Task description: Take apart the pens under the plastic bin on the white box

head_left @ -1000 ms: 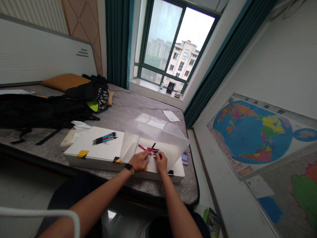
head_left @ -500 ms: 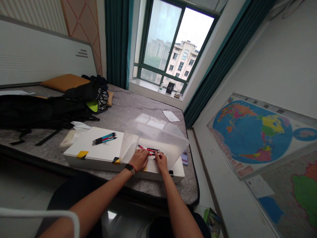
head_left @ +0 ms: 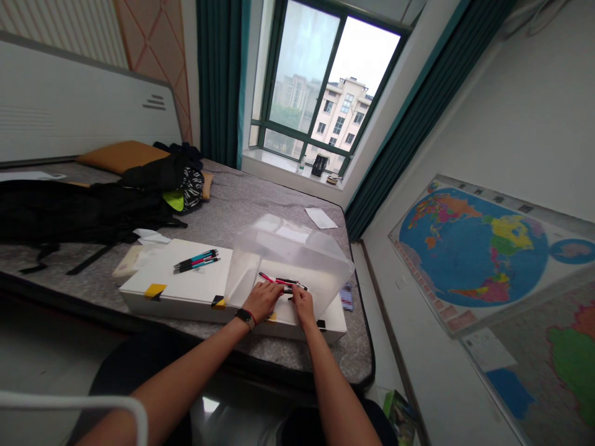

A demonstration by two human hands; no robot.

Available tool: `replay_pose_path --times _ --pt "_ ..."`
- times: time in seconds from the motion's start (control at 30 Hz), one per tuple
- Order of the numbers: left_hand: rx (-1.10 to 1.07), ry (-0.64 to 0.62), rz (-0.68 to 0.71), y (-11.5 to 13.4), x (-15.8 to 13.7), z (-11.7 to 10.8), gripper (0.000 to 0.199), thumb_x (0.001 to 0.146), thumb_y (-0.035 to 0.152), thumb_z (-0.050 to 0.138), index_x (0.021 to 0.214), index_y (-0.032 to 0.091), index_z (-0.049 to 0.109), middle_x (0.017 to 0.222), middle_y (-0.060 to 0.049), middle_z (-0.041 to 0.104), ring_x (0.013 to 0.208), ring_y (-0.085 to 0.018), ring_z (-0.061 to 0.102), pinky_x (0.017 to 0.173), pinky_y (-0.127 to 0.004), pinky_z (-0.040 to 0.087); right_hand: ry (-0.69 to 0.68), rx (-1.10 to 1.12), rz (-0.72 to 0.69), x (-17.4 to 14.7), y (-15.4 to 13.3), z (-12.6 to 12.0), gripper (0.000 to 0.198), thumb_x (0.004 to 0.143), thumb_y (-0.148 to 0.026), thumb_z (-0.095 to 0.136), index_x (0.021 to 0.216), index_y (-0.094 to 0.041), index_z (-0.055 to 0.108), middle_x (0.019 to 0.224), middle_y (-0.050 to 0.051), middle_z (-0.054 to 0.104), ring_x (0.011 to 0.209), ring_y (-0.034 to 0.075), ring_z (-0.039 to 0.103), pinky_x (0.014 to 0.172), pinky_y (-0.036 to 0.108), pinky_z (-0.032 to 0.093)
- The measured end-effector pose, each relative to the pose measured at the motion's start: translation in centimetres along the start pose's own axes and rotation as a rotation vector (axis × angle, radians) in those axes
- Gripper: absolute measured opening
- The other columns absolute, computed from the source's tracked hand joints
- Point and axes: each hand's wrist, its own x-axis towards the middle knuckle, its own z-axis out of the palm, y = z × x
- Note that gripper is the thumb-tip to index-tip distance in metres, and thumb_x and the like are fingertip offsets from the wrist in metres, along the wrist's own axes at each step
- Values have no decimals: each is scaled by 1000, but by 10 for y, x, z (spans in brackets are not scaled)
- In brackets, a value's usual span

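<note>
A clear plastic box [head_left: 332,260] lies tipped on its side, its opening toward me. Red and black pens [head_left: 268,277] lie inside it. At the opening, my left hand [head_left: 263,301] is closed, fingertips at one end of a short dark-and-pale pen [head_left: 287,290]. My right hand [head_left: 303,304] pinches the other end of this pen; its tip is partly hidden by the fingers. Several blue, red and black pens [head_left: 198,261] form a row on the white flat box [head_left: 179,285] to the left.
The white box and plastic box rest on a grey mattress [head_left: 232,183]. A tissue pack [head_left: 132,257] is beside the white box. A black backpack [head_left: 83,210] lies at the left, a white paper [head_left: 320,217] behind. A wall with a world map [head_left: 450,248] bounds the right.
The red pen part seen between my hands half a second ago no longer shows there; a dark-and-pale section shows instead. My hands have barely shifted.
</note>
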Motion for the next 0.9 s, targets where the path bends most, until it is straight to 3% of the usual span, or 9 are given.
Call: replay_pose_path --times 0.3,0.43,0.77,0.9 --pt "-46 -39 -66 -2 -4 6 31 93 43 37 106 20 54 93 -6 65 82 -19 61 70 -29 42 -3 -8 -5 0 7 1 42 86 -53 41 60 -21 50 53 -2 47 53 14 43 51 24 35" --pt "-43 -74 -98 -2 -4 7 28 94 40 35 104 22 53 89 -5 66 79 -18 62 66 -27 42 8 3 -5 -1 6 2 40 85 -53 42 61 -21 49 53 -3 47 53 14 42 52 24 35" --pt "-24 -13 -79 -1 -4 8 33 96 40 30 94 21 57 83 -5 66 75 -17 61 67 -26 42 -9 18 -9 -1 8 2 35 83 -49 46 63 -21 47 54 -3 47 53 13 43 53 23 35" --pt "-44 -51 -127 -1 -5 8 32 92 46 36 100 22 54 81 -4 67 70 -17 62 61 -25 41 -16 8 -12 -1 8 1 33 83 -48 47 63 -21 48 54 -3 48 54 13 43 54 24 35"
